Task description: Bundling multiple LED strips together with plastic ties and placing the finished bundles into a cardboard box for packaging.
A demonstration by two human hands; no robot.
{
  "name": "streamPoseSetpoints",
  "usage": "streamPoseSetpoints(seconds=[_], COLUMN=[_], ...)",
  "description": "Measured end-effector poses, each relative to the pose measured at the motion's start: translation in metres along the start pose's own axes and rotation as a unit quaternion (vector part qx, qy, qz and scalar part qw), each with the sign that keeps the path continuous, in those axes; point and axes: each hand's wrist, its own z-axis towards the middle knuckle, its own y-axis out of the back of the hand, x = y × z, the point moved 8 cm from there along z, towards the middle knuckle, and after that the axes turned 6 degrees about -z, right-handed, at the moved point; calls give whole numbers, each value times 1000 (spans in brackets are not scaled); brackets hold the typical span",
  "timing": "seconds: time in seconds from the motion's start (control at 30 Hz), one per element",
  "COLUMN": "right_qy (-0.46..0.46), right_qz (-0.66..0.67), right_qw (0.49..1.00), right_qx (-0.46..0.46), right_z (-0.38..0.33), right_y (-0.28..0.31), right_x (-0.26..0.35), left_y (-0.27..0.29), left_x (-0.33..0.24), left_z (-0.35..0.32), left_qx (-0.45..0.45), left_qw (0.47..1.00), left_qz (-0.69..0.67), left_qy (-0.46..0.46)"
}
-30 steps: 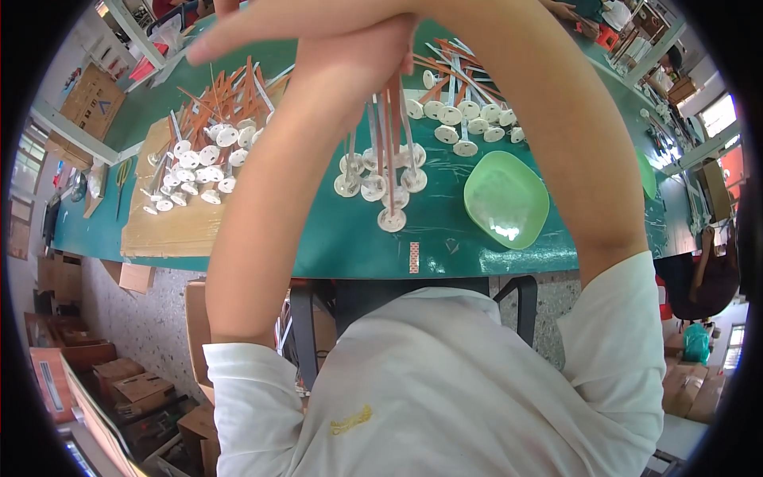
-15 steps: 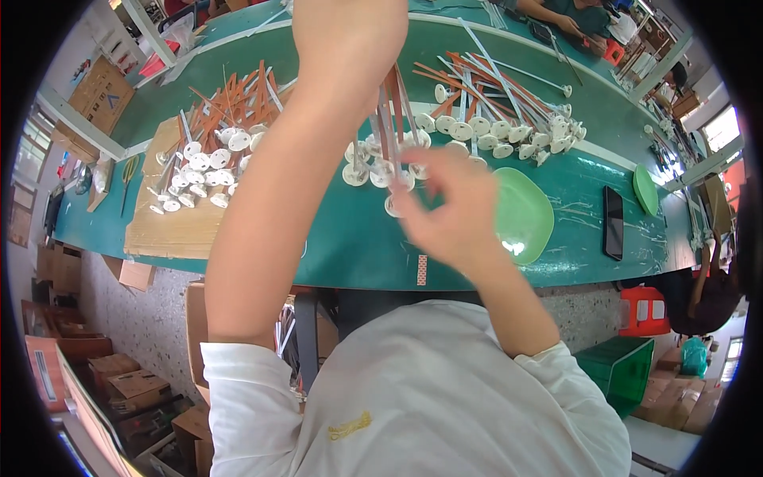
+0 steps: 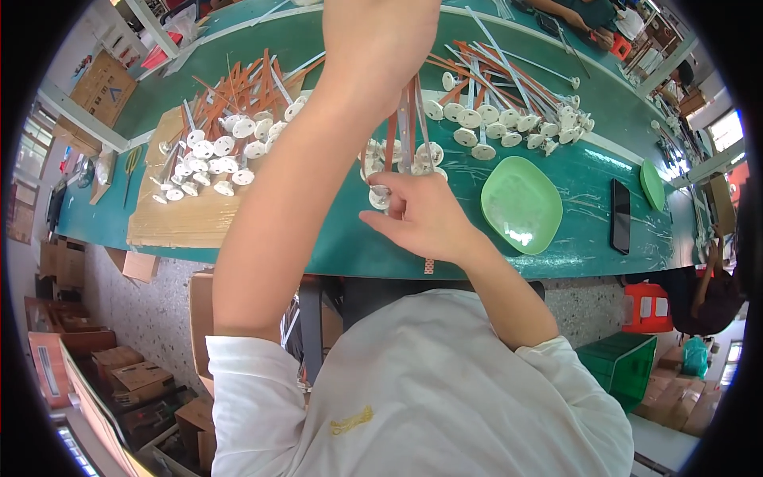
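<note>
Reaching into the centre of the frame, the right hand (image 3: 425, 213) holds thumb and forefinger apart around a white disc (image 3: 380, 196) at the foot of a bundle of brown and grey strips (image 3: 408, 131) over the green bench (image 3: 342, 254). At top centre, the raised left hand (image 3: 381, 48) covers the bundle's upper end; its fingers are hidden, and whether they are clamped on the strips cannot be told.

A slack hold up there could let the strips fan out and tip, while a sideways tug on one disc could catch its crowded neighbours. The left forearm, crossing close to the pile of discs (image 3: 211, 149) on the cardboard (image 3: 183, 226) at left, could sweep some aside if it swings out; a wide right elbow could nudge the green dish (image 3: 520, 205), right of centre.

The bench's front edge runs beneath both forearms, with a small checked strip (image 3: 429, 265) lying near it at lower centre. Bare surface shows left of the right hand and between the dish and the black phone (image 3: 620, 216); a second pile of discs (image 3: 509, 119) limits movement at upper right
</note>
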Motion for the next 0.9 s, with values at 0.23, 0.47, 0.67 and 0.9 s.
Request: streamPoseSetpoints(seconds=[0.23, 0.47, 0.67, 0.9], right_qy=[-72, 37, 95, 87], right_qz=[-296, -172, -166, -159], right_qw=[947, 957, 935, 946], right_qx=[-103, -231, -300, -269], right_z=[-9, -19, -28, -32], right_y=[-2, -6, 1, 12], right_x=[-28, -31, -34, -27], left_y=[4, 9, 5, 8], left_x=[-5, -3, -16, -19], left_z=[1, -4, -9, -3], left_qx=[-19, -28, 37, 46], left_qw=[999, 998, 978, 954], left_qz=[-8, 33, 135, 177], left_qy=[-39, -49, -153, -239])
